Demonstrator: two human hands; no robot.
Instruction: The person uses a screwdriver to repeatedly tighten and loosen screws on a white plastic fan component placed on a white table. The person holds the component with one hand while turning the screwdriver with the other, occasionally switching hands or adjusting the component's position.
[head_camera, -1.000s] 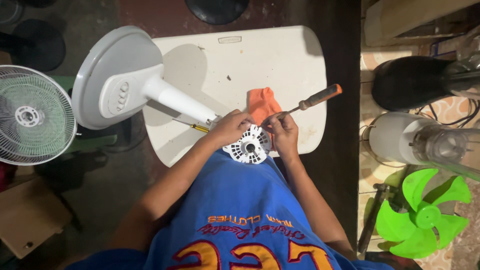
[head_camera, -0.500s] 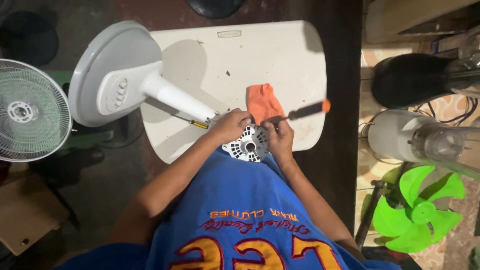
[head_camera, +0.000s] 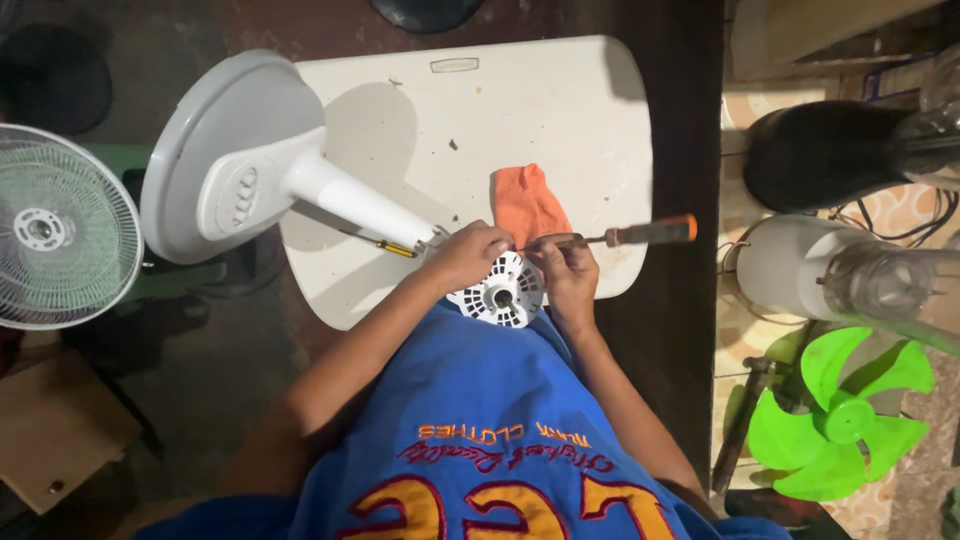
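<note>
Just one screwdriver (head_camera: 640, 235), one motor housing (head_camera: 500, 292).

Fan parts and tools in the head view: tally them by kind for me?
White stand base with pole: 1
Fan grille: 1
White motor housing, held by left hand and right hand: 1
Green fan blade: 1
Screwdrivers: 2
Orange cloth: 1
Total: 7

Small fan-repair workshop, informal, likely home-based. Evidence: dismantled stand fan base (head_camera: 235, 160) on white table (head_camera: 560, 110), loose green fan blade (head_camera: 840, 420), wire fan grille (head_camera: 55, 228), spare motor housings (head_camera: 800, 265) at side, bare dark concrete floor (head_camera: 200, 330).
</note>
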